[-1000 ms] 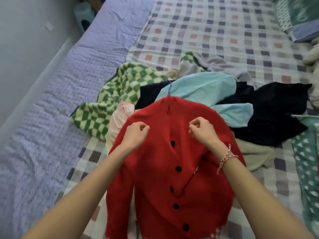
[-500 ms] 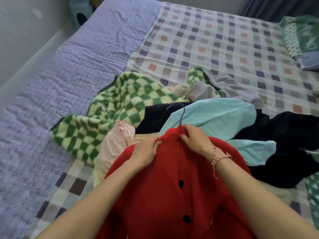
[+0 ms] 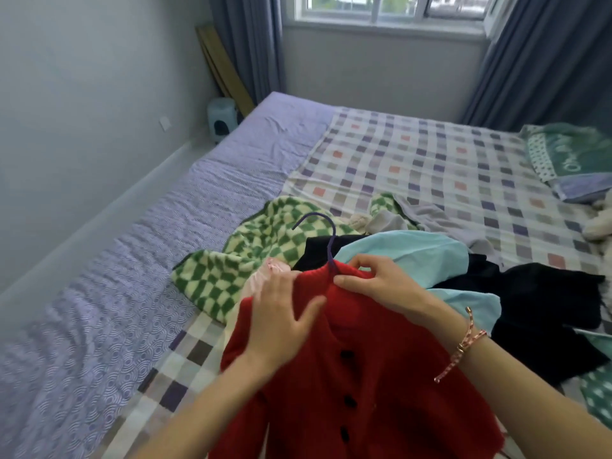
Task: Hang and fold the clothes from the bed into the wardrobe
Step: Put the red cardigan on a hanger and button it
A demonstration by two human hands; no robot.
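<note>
Seen from the head view, the red cardigan (image 3: 364, 376) is on a hanger (image 3: 326, 233), whose purple hook pokes out of the collar at twelve o'clock. A second ago both hands were bunched on the chest; now they have climbed to the neck. The right hand (image 3: 381, 286) pinches the collar just under the hook, fingers curled. The left hand (image 3: 284, 313) lies flat on the shoulder at nine o'clock, fingers spread and nearly straight, gripping nothing. The cardigan is over the near side of the bed (image 3: 430, 160), with the pile of clothes (image 3: 414, 253) behind it toward one o'clock. The hanging looks about done; next comes the wardrobe, which is not in sight.
</note>
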